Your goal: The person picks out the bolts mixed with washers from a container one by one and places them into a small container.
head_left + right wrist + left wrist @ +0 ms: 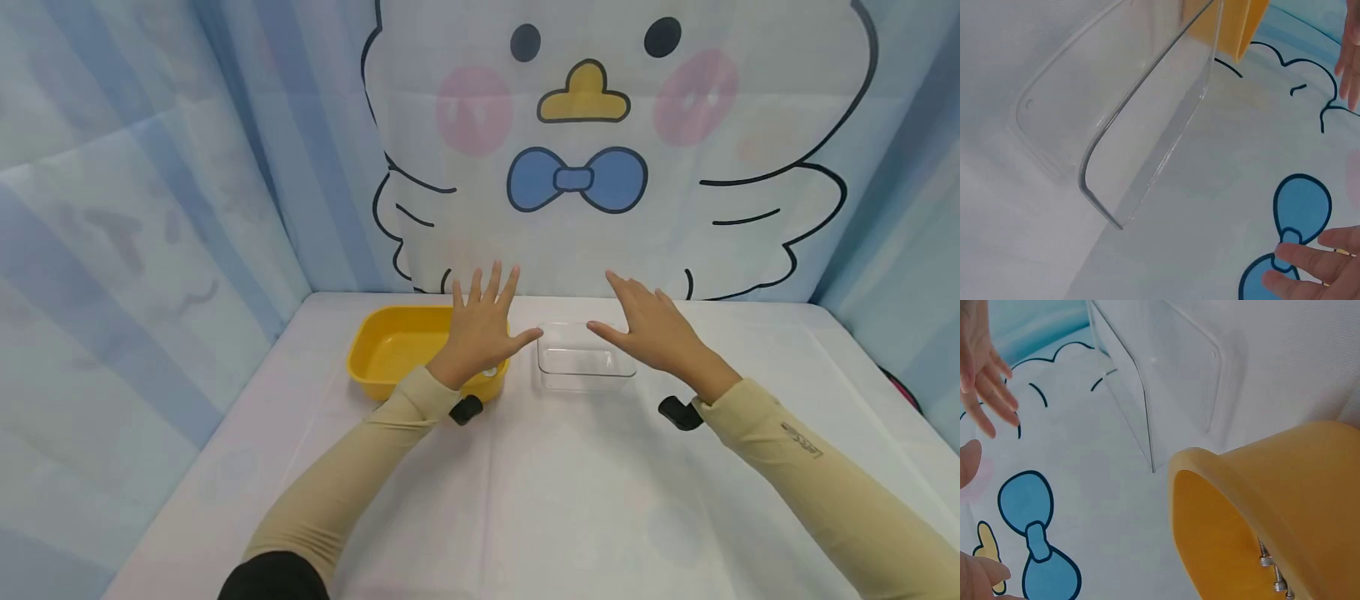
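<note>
My left hand (482, 332) hovers over the right part of a yellow plastic basin (369, 377), fingers straight and spread, holding nothing. In the left wrist view, several metal screws (1280, 585) show inside the basin's wall. A clear plastic box (585, 384) stands on the table just right of the basin; its rim and side wall fill much of the right wrist view. Above the box's right side, my right hand (654, 330) is raised with straight fingers and thumb apart, also holding nothing. The left forearm and hand hide part of the basin.
A white cloth covers the table (585, 508). Behind it hangs a curtain (465, 225) printed with a cartoon face and a blue bow tie (573, 179). Blue striped curtains (135, 250) close in both sides. A dark cord (903, 390) shows at the right edge.
</note>
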Motion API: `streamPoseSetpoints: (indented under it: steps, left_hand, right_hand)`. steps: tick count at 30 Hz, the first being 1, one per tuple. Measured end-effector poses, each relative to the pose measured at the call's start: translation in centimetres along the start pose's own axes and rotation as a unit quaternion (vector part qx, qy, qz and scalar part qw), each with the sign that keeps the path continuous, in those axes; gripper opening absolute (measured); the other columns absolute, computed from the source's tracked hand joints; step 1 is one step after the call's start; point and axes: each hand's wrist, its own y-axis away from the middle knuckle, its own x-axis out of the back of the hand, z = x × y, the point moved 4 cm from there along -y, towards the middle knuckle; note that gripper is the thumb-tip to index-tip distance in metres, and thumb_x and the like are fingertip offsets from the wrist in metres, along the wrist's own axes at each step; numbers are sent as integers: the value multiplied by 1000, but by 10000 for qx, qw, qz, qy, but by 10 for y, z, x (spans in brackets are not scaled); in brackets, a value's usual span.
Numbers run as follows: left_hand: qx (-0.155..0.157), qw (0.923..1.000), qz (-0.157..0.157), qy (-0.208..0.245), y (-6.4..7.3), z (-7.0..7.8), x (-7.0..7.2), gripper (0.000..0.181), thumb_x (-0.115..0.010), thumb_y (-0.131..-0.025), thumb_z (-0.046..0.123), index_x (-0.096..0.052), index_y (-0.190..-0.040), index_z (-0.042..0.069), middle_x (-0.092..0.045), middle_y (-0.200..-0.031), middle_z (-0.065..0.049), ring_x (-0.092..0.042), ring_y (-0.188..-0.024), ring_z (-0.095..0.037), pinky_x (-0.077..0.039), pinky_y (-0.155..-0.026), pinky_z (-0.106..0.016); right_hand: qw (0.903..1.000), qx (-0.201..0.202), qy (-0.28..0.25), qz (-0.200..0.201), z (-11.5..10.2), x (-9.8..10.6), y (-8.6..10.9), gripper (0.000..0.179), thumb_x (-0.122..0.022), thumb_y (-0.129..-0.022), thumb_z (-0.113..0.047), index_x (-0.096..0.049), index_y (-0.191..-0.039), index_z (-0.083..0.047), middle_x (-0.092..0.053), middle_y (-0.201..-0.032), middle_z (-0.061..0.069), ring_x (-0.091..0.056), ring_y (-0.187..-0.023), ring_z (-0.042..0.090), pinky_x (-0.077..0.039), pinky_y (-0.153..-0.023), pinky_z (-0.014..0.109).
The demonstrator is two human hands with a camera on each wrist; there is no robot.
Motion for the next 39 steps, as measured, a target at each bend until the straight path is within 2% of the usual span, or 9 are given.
streamPoseSetpoints:
  steps: [4, 8, 13, 17, 25, 31, 35, 39]
  left_hand:
    - [35, 9999, 93, 29, 0, 0, 0, 90, -44, -88, 65, -3, -153, 18, -4, -159, -11, -9, -146, -36, -6, -117, -58]
    - [-58, 9985, 529, 128, 0, 1, 3, 84, -49, -90, 58, -14, -152, 14, -23, -156, -13, -24, -143, -34, -18, -116, -55]
    - [-396, 9895, 1346, 347, 4, 1, 9, 70, -60, -89, 42, -35, -144, 6, -51, -139, -13, -48, -128, -29, -37, -109, -44]
    - [-464, 9841, 1636, 514, 5, 0, 10, 65, -64, -87, 37, -43, -139, 6, -59, -130, -11, -57, -118, -25, -47, -101, -36]
    - [-259, 9845, 1504, 859, 9, -2, 7, 61, -64, -87, 36, -45, -138, 8, -60, -127, -12, -63, -107, -25, -54, -88, -34]
    - [93, 9853, 1038, 1356, 8, -9, 1, 60, -63, -88, 37, -44, -139, 11, -60, -128, -10, -62, -106, -23, -55, -84, -32]
    - [453, 9773, 695, 1950, 6, -15, -6, 59, -63, -88, 36, -44, -140, 13, -60, -128, -7, -64, -97, -21, -55, -82, -30]
    - [712, 9647, 542, 2476, 5, -21, -11, 58, -63, -89, 34, -44, -139, 14, -60, -128, -7, -62, -106, -22, -52, -92, -34]
  right_hand:
    - [9993, -94, -348, 14, 6, -1, 2, 83, -49, -93, -50, -16, -148, 2, -33, -147, 28, -34, -133, 45, -28, -108, 60]
    - [9965, -250, -798, -11, 13, -4, 4, 82, -47, -93, -52, -17, -149, 0, -41, -143, 25, -43, -127, 44, -39, -100, 59]
    - [9917, -489, -1188, -14, 24, -9, 4, 80, -45, -93, -55, -19, -149, -3, -44, -139, 24, -44, -125, 43, -41, -96, 60]
    - [9897, -562, -1313, -27, 28, -12, 5, 79, -45, -93, -54, -20, -148, -3, -45, -138, 25, -43, -126, 42, -40, -97, 61]
    - [9886, -522, -1411, 51, 32, -17, 6, 77, -47, -94, -51, -24, -146, -1, -48, -135, 25, -46, -124, 42, -41, -97, 60]
    - [9856, -487, -1610, 157, 34, -22, 7, 71, -50, -94, -47, -30, -143, 0, -51, -132, 24, -49, -120, 41, -43, -96, 58]
    - [9825, -522, -1775, 226, 38, -26, 8, 66, -52, -94, -42, -34, -141, 1, -53, -130, 25, -51, -118, 42, -44, -95, 57]
    - [9779, -684, -1957, 258, 43, -31, 8, 60, -53, -95, -38, -39, -137, 2, -54, -128, 26, -52, -117, 42, -47, -93, 55]
